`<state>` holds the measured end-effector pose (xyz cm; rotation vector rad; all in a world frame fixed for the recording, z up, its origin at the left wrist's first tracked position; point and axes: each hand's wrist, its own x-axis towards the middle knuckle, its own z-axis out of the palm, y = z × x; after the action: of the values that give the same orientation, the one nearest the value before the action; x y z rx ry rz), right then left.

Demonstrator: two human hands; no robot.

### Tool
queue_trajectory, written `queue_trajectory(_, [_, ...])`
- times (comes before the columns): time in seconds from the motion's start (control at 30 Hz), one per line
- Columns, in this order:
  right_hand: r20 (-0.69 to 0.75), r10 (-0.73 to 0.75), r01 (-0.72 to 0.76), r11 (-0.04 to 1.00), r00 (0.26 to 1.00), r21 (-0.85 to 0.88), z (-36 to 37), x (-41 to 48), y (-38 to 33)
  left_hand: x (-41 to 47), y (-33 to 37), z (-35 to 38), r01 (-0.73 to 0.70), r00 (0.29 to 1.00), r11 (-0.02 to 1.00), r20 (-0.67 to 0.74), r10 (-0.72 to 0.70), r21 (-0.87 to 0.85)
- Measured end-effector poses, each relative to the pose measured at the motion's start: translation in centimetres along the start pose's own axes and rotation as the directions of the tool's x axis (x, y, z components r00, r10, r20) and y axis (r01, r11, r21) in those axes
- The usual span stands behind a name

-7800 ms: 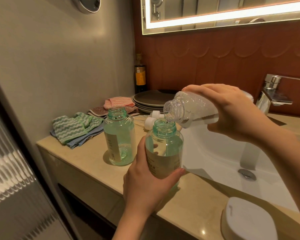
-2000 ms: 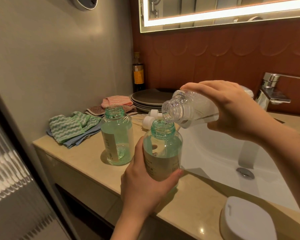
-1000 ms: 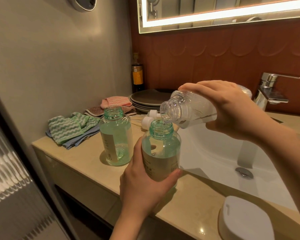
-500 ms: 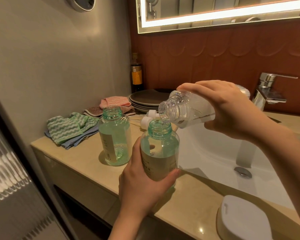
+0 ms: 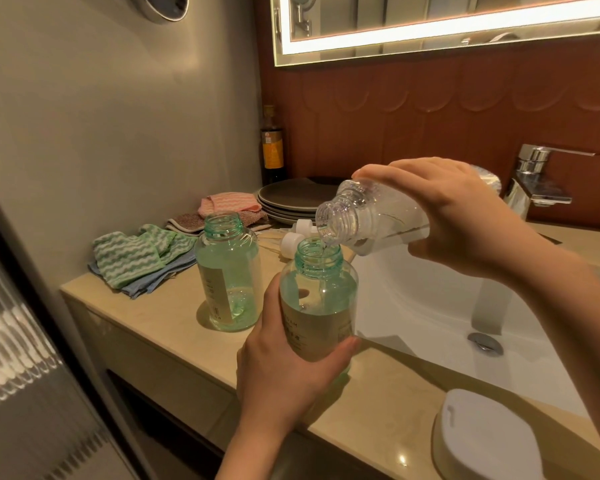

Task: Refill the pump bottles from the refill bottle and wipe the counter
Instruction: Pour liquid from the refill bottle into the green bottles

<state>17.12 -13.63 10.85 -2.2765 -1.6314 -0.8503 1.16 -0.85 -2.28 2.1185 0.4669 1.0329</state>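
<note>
You are still pouring: your right hand (image 5: pixel 454 216) gripping the tilted refill bottle (image 5: pixel 371 220), your left hand (image 5: pixel 284 372) clasping the nearly full green pump bottle (image 5: pixel 317 299) at 6 o'clock beneath its mouth.

Head camera faces forward and down; close over the counter (image 5: pixel 160 317).

Right hand (image 5: pixel 454 216) tips clear refill bottle (image 5: pixel 371 216), mouth just above open neck of green pump bottle (image 5: pixel 317 299). Left hand (image 5: pixel 284 372) grips that bottle at counter (image 5: pixel 174 327) edge. Second green bottle (image 5: pixel 227 271) stands uncapped beside it; cloths (image 5: pixel 136 258) behind.
</note>
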Motion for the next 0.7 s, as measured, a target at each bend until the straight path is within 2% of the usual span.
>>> queue_trajectory(0.7, [-0.004, 0.003, -0.003, 1.0, 1.0, 0.008, -0.35, -0.1, -0.1, 0.05, 0.26, -0.06, 0.003, 1.0, 1.0, -0.002, -0.003, 0.004])
